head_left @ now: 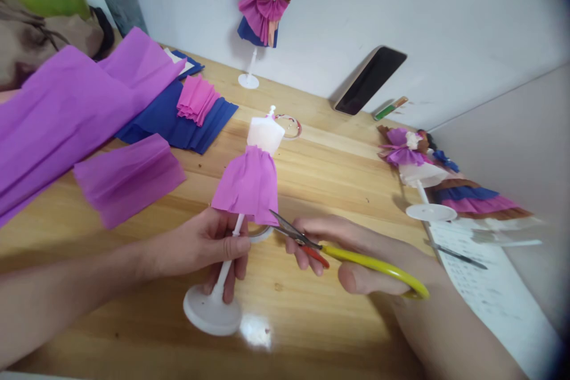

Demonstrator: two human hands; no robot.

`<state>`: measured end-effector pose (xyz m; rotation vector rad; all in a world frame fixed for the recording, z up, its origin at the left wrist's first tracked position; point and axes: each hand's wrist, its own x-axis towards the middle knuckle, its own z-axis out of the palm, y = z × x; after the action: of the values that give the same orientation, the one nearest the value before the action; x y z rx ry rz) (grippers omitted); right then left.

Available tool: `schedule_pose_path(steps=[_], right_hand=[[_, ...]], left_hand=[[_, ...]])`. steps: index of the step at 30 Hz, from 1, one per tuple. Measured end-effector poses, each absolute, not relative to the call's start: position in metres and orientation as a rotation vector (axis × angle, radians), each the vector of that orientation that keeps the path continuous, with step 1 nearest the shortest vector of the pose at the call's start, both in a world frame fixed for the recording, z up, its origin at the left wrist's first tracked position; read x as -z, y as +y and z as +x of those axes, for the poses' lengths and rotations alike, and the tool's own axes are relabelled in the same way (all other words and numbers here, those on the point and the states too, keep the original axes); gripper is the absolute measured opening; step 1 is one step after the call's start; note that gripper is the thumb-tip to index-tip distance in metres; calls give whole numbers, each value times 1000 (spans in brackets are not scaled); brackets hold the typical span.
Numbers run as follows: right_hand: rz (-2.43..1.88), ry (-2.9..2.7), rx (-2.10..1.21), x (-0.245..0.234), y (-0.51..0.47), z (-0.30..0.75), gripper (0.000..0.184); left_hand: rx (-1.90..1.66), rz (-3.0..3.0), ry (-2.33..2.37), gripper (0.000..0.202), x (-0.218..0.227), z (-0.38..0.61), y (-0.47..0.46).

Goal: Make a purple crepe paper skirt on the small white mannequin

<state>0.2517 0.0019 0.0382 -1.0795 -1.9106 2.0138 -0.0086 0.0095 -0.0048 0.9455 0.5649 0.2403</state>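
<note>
My left hand [209,246] is closed around the white pole of a small mannequin stand [212,309]. The mannequin has a white torso [265,133] and wears a purple tissue-paper skirt [248,183]. It leans away from me, with its round base resting on the wooden table [329,172]. In my right hand [356,255] is a pair of yellow-handled scissors [356,256]. Their blades are slightly parted and point at the skirt's lower right hem.
Purple tissue sheets [66,107], a loose purple piece [129,178], blue paper [178,119] and folded pink paper [196,98] lie at left. Two dressed mannequins [265,6] [414,160] stand by the wall. A phone [369,80] leans there. A printed sheet [485,285] and pen [458,256] lie right.
</note>
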Motion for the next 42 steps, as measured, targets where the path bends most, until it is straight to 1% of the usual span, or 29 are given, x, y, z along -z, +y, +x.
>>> schedule_pose_path(steps=[5,9,14,20,24,26,31,36,42], right_hand=[[-1058,-1876,-1978,-30,0,253,73],[-1028,-1841,-2027,-24,-1,255,73],[-900,-1852,-2041,-27,1,256,64],[-992,-1842,-2054,-29,0,252,71],[-890,-1894,-2021,-30,2,253,64],[-881,-1893,-2041,-30,3,254,64],[-972,-1938,-2013,-35,3,252,72],[-1085,-1983,-1983,-40,3,250,78],[-1113,-1990,-1961,-38,2,250,73]], left_hand=[[-223,960,554,47,5,-8,9],[-235,925,562,45,6,-8,10],[-206,920,559,48,7,-8,10],[-178,1004,600,53,5,-8,9],[-177,1017,627,52,4,-8,8],[-166,1014,642,51,4,-7,8],[-177,1019,609,47,6,-9,7],[-175,1041,609,49,5,-8,9],[-143,1053,643,53,1,-6,10]])
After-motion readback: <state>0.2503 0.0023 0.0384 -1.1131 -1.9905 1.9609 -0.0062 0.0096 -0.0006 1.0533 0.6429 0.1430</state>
